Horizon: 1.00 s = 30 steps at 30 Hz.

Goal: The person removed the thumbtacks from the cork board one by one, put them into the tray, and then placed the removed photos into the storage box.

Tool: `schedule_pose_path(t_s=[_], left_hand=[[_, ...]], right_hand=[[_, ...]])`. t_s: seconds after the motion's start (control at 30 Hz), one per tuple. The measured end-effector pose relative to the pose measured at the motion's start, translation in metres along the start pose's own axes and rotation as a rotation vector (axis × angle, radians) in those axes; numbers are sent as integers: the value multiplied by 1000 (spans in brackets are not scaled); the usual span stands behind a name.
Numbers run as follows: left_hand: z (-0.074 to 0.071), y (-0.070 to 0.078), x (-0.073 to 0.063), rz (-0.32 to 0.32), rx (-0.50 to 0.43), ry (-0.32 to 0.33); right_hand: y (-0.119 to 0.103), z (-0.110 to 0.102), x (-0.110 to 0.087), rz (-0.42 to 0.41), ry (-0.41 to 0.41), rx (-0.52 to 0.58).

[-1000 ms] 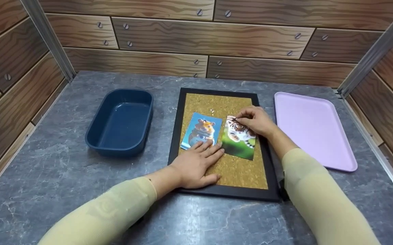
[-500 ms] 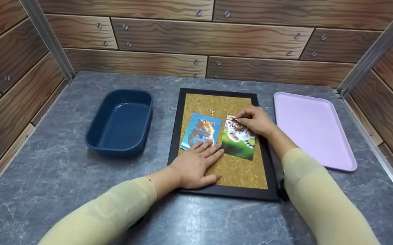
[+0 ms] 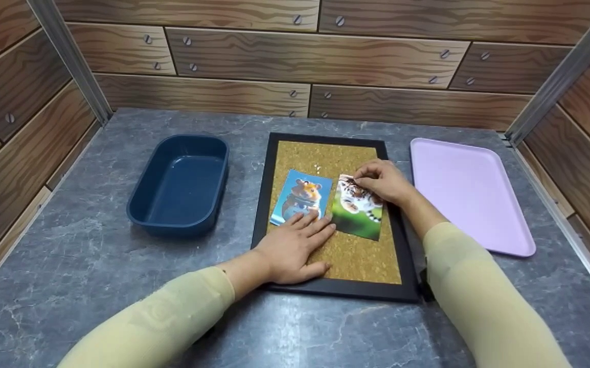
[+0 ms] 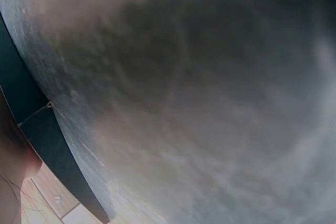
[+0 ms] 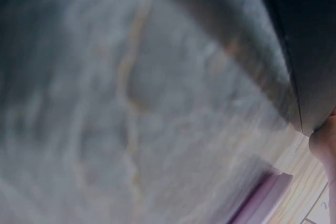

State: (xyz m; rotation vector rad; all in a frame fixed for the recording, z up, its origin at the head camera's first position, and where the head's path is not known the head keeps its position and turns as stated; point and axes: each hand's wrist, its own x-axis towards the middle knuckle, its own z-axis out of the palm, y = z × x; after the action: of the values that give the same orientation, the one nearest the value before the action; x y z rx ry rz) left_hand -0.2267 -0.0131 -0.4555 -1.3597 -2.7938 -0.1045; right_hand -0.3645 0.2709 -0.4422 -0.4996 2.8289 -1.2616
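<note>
A black-framed cork board (image 3: pixel 346 263) lies flat on the table. On it are a hamster picture (image 3: pixel 302 194), at left, and a tiger cub picture (image 3: pixel 354 220), at right. My left hand (image 3: pixel 295 250) rests spread on the board's lower left, its fingertips over the hamster picture's bottom edge. With thumb and forefinger together, my right hand (image 3: pixel 384 181) pinches at the top of the tiger picture; the fingertips hide whatever small thing is between them. Both wrist views are blurred and show mostly table, with the dark frame side (image 4: pixel 44 124) in the left wrist view.
A deep dark blue bin (image 3: pixel 139 204) stands left of the board. To the right lies a shallow lilac tray (image 3: pixel 471 199), close to my right forearm. Several tiny shiny bits (image 3: pixel 318 167) sit on the cork above the pictures. Wood-patterned walls (image 3: pixel 315 56) bound the table.
</note>
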Motion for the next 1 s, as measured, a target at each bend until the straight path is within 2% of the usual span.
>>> schedule_pose_path(t_s=[0.43, 0.8, 1.0], left_hand=[[1, -1, 0, -3, -8, -6], [-1, 0, 0, 3, -20, 3], [0, 0, 0, 2, -19, 14]], right_hand=[[-1, -1, 0, 12, -11, -38], [-2, -2, -1, 36, -7, -27], [-1, -1, 0, 12, 1, -25]])
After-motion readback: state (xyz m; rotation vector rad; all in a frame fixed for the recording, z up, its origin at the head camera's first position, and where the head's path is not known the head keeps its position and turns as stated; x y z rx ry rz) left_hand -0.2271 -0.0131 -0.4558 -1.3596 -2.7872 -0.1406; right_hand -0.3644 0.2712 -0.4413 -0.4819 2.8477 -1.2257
